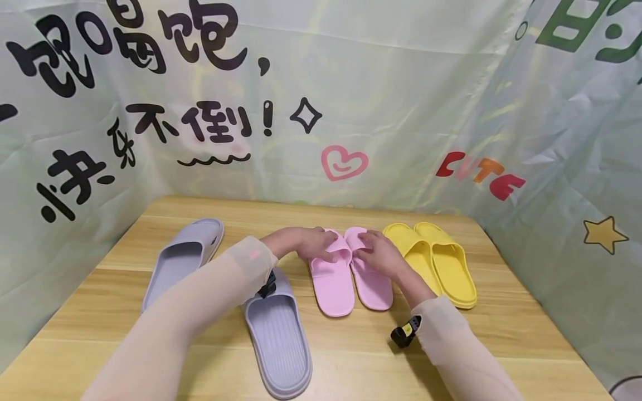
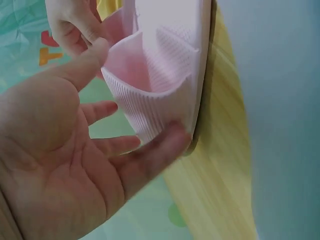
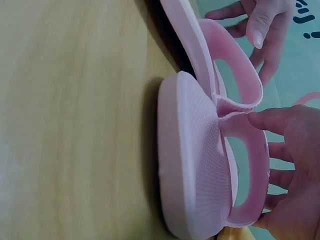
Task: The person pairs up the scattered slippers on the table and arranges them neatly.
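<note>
A pair of pink slippers [image 1: 333, 287] lies side by side on the table, toes pointing to the back. Over the strap of the left slipper is my left hand [image 1: 317, 244], its thumb and fingers spread around the ribbed strap [image 2: 145, 105] in the left wrist view. My right hand [image 1: 378, 252] is at the strap of the right slipper [image 1: 373, 287]. In the right wrist view, its thumb tip touches that pink strap [image 3: 257, 160] near the inner side, with the other fingers spread along the top. Neither hand is curled round a slipper.
To the right of the pink pair stand yellow slippers [image 1: 453, 273]. One grey-purple slipper [image 1: 180, 262] lies at the left, another [image 1: 281, 340] nearer the front, partly behind my left sleeve [image 1: 210, 295]. Printed cloth [image 1: 401, 111] hangs behind the wooden table [image 1: 521, 340].
</note>
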A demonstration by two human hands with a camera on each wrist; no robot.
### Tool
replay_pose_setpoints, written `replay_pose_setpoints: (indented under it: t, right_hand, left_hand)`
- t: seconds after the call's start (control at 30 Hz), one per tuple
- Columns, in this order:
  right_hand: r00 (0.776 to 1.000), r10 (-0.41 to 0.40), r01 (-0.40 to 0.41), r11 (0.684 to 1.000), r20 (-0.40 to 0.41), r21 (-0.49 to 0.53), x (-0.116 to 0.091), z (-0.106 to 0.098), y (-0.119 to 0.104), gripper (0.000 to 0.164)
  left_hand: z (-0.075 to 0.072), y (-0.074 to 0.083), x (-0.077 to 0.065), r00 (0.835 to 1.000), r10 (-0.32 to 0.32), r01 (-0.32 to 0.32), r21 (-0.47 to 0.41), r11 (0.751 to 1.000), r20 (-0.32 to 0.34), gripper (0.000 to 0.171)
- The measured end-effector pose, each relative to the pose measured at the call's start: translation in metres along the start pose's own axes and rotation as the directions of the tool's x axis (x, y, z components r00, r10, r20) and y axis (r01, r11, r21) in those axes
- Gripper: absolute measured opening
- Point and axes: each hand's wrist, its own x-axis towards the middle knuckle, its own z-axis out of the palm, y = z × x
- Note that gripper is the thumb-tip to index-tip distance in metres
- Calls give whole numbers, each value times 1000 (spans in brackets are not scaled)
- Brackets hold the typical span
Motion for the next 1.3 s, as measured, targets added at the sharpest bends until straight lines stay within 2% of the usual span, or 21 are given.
replay_pose_setpoints:
  t: [0.07, 0.13, 0.23, 0.3, 0.43, 0.6, 0.97, 1.1, 1.3]
  right_hand:
    - [1000, 1, -1, 1000, -6, -3, -1, 0, 0, 55]
    - [1000, -4, 4, 1000, -16, -9, -2, 1, 0, 54]
    - [999, -27, 26, 999, -33, -27, -3, 2, 0, 53]
    - [998, -39, 37, 999, -41, -39, -4, 2, 0, 53]
    - [998, -47, 44, 997, -45, -65, -6, 3, 0, 53]
    - [998, -50, 46, 995, -47, -83, -8, 4, 1, 53]
    - [997, -61, 57, 994, -40, -96, -12, 3, 0, 53]
    - [996, -74, 68, 991, -54, -111, -13, 2, -1, 53]
    - [993, -93, 82, 987, -70, -140, -15, -1, -6, 53]
  left_hand:
    - [0, 0, -2, 1000, 15, -12, 116, 993, -20, 69]
    - [0, 1, -3, 999, 12, -6, 190, 982, -31, 68]
    - [0, 0, -5, 1000, 10, -3, 236, 972, -28, 68]
    - [0, -1, -6, 999, 29, -22, 246, 969, -23, 69]
    - [0, -3, -10, 992, 124, -116, 274, 955, -11, 68]
    - [-1, -4, -12, 980, 199, -194, 255, 947, 7, 68]
    - [1, -6, -9, 974, 224, -226, 237, 945, 36, 69]
    - [0, -6, -11, 971, 234, -236, 255, 938, 39, 69]
    - [-2, -6, -16, 968, 252, -242, 278, 930, 0, 67]
